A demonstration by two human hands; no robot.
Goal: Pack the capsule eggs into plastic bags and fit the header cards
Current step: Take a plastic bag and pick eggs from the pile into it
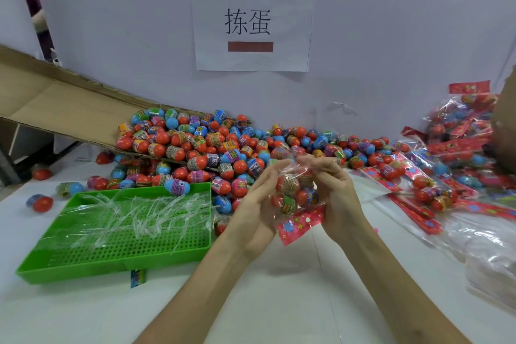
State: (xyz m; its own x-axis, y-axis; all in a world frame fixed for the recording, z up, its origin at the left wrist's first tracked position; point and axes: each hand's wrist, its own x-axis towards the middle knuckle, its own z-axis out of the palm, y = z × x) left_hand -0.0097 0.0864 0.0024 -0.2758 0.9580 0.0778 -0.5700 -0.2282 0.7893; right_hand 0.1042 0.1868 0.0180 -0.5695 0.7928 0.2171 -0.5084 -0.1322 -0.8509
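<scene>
A clear plastic bag (293, 190) holding several red capsule eggs hangs between my two hands above the white table. My left hand (255, 204) grips the bag's left side, fingers pinching the film near the top. My right hand (333, 193) holds the right side, fingertips pinching the top edge. A red flowered header card (300, 222) hangs at the bag's lower end, under my right hand. A large heap of loose capsule eggs (212, 148), red and blue with bright labels, lies right behind my hands.
A green perforated tray (117, 257) with clear plastic strips sits at the left front. A tilted cardboard box (55, 103) spills eggs at the left. Finished bags (458, 131) pile up at the right, with loose header cards (413, 209) and empty clear bags (480, 243) nearer.
</scene>
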